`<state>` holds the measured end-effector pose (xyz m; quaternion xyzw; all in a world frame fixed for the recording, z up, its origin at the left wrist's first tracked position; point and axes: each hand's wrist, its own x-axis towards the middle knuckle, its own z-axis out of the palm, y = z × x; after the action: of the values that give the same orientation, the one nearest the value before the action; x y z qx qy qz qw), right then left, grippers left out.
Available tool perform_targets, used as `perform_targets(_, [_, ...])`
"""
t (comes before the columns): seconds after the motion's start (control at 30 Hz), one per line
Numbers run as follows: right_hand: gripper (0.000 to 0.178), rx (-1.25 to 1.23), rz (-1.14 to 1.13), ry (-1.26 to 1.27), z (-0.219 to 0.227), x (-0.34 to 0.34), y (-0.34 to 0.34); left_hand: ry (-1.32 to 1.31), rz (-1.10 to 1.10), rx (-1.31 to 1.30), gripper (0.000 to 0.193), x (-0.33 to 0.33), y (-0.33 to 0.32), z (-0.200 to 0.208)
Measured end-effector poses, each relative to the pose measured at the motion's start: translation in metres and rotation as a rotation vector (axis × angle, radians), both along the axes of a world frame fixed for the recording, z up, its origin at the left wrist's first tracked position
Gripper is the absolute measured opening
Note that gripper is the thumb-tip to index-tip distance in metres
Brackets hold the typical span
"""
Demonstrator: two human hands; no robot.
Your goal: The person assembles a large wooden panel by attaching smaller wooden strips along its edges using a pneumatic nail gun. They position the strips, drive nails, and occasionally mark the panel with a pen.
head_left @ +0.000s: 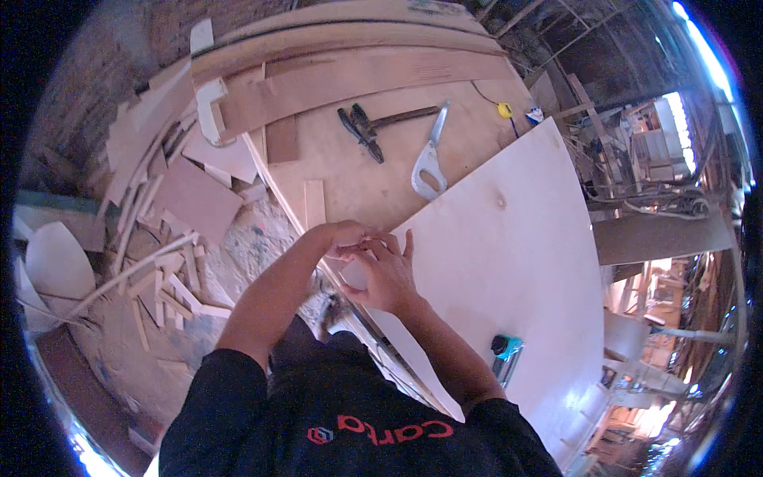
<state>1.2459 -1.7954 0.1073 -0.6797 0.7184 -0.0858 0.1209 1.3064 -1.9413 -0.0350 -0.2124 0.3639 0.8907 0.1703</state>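
My left hand (pixel 348 238) and my right hand (pixel 387 274) meet at the near left edge of a large pale board (pixel 509 262). The fingers of both hands are bent and pressed together at the tips, while one finger of the right hand points up. Whatever lies between them, if anything, is too small or hidden to make out. Beyond the hands, on a brown wooden sheet (pixel 358 191), lie a hammer (pixel 405 116), dark pliers (pixel 362 135) and a hand saw (pixel 431 163). A teal and black tool (pixel 506 350) rests on the pale board beside my right forearm.
Long planks (pixel 366 75) span the far side of the worktable. A small wood strip (pixel 315 203) lies near its left edge, and a yellow tape measure (pixel 504 110) at the far right. Wood offcuts (pixel 179 290) and a brown panel (pixel 199 199) cover the floor at left.
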Motion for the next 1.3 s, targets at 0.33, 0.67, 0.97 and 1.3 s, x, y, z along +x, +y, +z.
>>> perform_targets(0.33, [0.048,0.154,-0.032,-0.012,0.022,0.008,-0.014,0.493,-0.143,-1.070,0.031,-0.024,0.025,-0.023])
perform_targets(0.67, [0.047,0.160,-0.038,0.041,0.019,0.008,-0.015,0.490,-0.159,-0.889,0.033,-0.033,0.052,-0.024])
perform_targets(0.97, [0.047,0.106,-0.033,-0.043,0.008,0.003,-0.011,0.504,-0.244,-0.925,0.031,-0.046,0.049,-0.023])
perform_targets(1.3, [0.047,0.032,0.011,-0.046,0.009,-0.003,-0.014,0.513,-0.281,-0.932,0.028,-0.053,0.046,-0.022])
